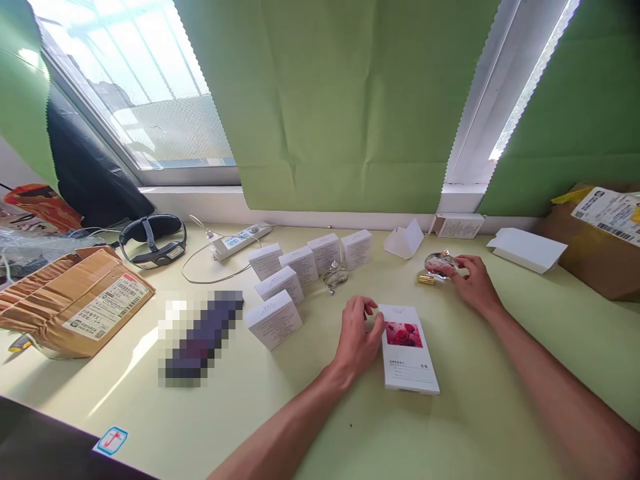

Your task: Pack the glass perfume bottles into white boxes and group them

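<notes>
My right hand (473, 283) has its fingers on the right side of a clear, rounded glass perfume bottle (440, 262), which is on the table. A small gold cap (426, 279) lies just in front of that bottle. Loosely curled, with thumb and forefinger apart, my left hand (359, 333) holds nothing. Its thumb is at the upper left edge of a flat white box (411, 370) printed with red roses. A second glass bottle (335, 277) stands farther back, close to several small white cartons (274, 320).
A folded white card (404, 239) and white cartons (527, 249) lie at the back right, before a cardboard box (585, 247). Leftward are a power strip (243, 241), a black headset (153, 241), a pixelated dark object (205, 337) and a brown parcel (100, 307).
</notes>
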`<state>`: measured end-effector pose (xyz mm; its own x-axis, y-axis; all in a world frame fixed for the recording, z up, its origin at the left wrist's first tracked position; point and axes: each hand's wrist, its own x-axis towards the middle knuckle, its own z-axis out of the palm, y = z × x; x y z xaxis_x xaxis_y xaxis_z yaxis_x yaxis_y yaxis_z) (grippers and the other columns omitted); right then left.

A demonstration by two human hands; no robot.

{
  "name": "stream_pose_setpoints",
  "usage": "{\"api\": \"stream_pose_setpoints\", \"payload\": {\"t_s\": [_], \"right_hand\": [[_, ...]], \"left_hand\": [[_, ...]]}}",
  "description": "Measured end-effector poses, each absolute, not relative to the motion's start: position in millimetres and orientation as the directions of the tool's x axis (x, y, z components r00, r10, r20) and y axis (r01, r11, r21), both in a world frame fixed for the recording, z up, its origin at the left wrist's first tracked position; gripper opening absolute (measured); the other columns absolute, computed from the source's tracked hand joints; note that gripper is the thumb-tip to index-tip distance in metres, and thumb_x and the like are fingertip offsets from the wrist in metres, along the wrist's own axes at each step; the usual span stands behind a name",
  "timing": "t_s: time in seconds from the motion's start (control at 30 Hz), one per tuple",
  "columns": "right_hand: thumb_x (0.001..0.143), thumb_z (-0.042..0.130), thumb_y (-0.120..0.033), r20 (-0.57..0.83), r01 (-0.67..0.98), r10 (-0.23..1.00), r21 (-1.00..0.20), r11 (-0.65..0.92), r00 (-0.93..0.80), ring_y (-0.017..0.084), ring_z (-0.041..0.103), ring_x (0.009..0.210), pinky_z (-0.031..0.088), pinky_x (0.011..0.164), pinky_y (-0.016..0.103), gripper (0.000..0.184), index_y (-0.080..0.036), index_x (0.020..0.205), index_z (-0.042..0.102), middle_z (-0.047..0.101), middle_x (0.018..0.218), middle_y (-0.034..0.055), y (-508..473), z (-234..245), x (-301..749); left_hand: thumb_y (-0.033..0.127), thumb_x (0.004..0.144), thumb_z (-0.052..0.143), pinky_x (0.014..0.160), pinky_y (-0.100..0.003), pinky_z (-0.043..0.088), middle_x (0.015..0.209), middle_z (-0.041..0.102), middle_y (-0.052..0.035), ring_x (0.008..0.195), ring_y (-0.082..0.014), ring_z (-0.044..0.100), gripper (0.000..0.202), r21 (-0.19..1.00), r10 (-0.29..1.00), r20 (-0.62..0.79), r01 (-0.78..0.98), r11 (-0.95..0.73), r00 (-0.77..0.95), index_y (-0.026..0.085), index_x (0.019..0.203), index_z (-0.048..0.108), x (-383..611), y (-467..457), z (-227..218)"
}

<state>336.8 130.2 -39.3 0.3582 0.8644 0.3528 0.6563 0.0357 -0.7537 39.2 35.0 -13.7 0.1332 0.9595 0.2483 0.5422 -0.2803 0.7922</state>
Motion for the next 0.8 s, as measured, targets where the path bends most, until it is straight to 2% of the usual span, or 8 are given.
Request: {"api": "stream_pose_setpoints", "payload": {"t_s": [0.13, 0.23, 0.3, 0.37, 0.43, 0.53, 0.63, 0.8], "right_hand": [[0.084, 0.065, -0.05, 0.368, 0.584, 0.815, -0.811, 0.047, 0.447, 0.029, 0.053, 0.12, 0.051, 0.085, 0.037, 0.034, -0.021, 0.1, 0.066, 0.051, 0.13, 0.0122, 97, -36, 340], [0.081, 0.065, -0.055, 0.32, 0.507, 0.806, -0.862, 0.029, 0.498, 0.029, 0.057, 0.114, 0.052, 0.085, 0.037, 0.036, -0.023, 0.098, 0.067, 0.052, 0.128, 0.0083, 61, -37, 344], [0.081, 0.065, -0.055, 0.269, 0.454, 0.814, -0.891, 0.007, 0.515, 0.027, 0.059, 0.11, 0.053, 0.084, 0.036, 0.035, -0.025, 0.099, 0.068, 0.053, 0.128, 0.0063, 42, -39, 346], [0.08, 0.065, -0.055, 0.236, 0.416, 0.822, -0.909, -0.001, 0.518, 0.027, 0.058, 0.113, 0.051, 0.089, 0.037, 0.034, -0.026, 0.098, 0.069, 0.053, 0.128, 0.0042, 32, -41, 347], [0.08, 0.066, -0.054, 0.222, 0.396, 0.824, -0.918, -0.003, 0.521, 0.028, 0.054, 0.12, 0.047, 0.097, 0.037, 0.034, -0.026, 0.098, 0.07, 0.053, 0.128, 0.003, 29, -42, 347], [0.08, 0.066, -0.054, 0.22, 0.38, 0.822, -0.925, 0.005, 0.525, 0.028, 0.053, 0.123, 0.047, 0.097, 0.036, 0.034, -0.026, 0.099, 0.071, 0.053, 0.129, 0.0032, 32, -41, 346], [0.081, 0.065, -0.054, 0.212, 0.345, 0.827, -0.938, 0.023, 0.521, 0.027, 0.056, 0.118, 0.05, 0.091, 0.035, 0.035, -0.026, 0.1, 0.07, 0.053, 0.13, 0.0032, 33, -42, 345], [0.082, 0.066, -0.053, 0.165, 0.296, 0.849, -0.955, 0.011, 0.501, 0.025, 0.059, 0.113, 0.053, 0.084, 0.032, 0.035, -0.028, 0.106, 0.07, 0.05, 0.135, 0.001, 29, -43, 345]], "left_hand": [[0.025, 0.092, 0.048, 0.084, -0.033, 0.046, 0.099, 0.058, -0.0046, 0.095, -0.0178, 0.054, 0.01, 0.673, 0.891, 0.415, 0.597, -0.437, 0.184, 0.022, 0.101, 0.05, 31, 11, 41], [0.03, 0.093, 0.048, 0.084, -0.033, 0.045, 0.095, 0.061, -0.0035, 0.091, -0.0173, 0.055, 0.014, 0.376, 0.726, 0.554, 0.655, -0.656, 0.409, 0.021, 0.102, 0.053, 7, 31, 117], [0.034, 0.093, 0.046, 0.082, -0.033, 0.046, 0.093, 0.063, -0.0038, 0.088, -0.0178, 0.058, 0.019, 0.216, 0.746, 0.498, 0.77, -0.6, 0.442, 0.02, 0.096, 0.058, -13, 79, 162], [0.032, 0.093, 0.044, 0.077, -0.031, 0.047, 0.095, 0.067, -0.0036, 0.085, -0.0173, 0.06, 0.022, 0.086, 0.874, 0.278, 0.895, -0.437, 0.4, 0.018, 0.096, 0.062, -29, 146, 186], [0.025, 0.092, 0.046, 0.079, -0.029, 0.048, 0.101, 0.069, -0.0039, 0.089, -0.0173, 0.063, 0.022, -0.021, 0.931, 0.034, 0.932, -0.363, 0.363, 0.017, 0.1, 0.065, -39, 214, 187], [0.018, 0.089, 0.055, 0.084, -0.029, 0.05, 0.104, 0.07, -0.0042, 0.095, -0.0178, 0.064, 0.018, -0.061, 0.923, -0.108, 0.924, -0.378, 0.37, 0.015, 0.1, 0.068, -45, 287, 158], [0.035, 0.094, 0.057, 0.089, -0.041, 0.054, 0.12, 0.061, -0.0094, 0.103, -0.02, 0.062, 0.033, -0.087, 0.907, -0.184, 0.913, -0.4, 0.38, 0.015, 0.12, 0.058, -51, 324, 122], [0.036, 0.094, 0.056, 0.09, -0.043, 0.054, 0.124, 0.059, -0.0102, 0.107, -0.021, 0.061, 0.035, -0.1, 0.89, -0.213, 0.897, -0.43, 0.403, 0.016, 0.124, 0.056, -60, 361, 83]]}}
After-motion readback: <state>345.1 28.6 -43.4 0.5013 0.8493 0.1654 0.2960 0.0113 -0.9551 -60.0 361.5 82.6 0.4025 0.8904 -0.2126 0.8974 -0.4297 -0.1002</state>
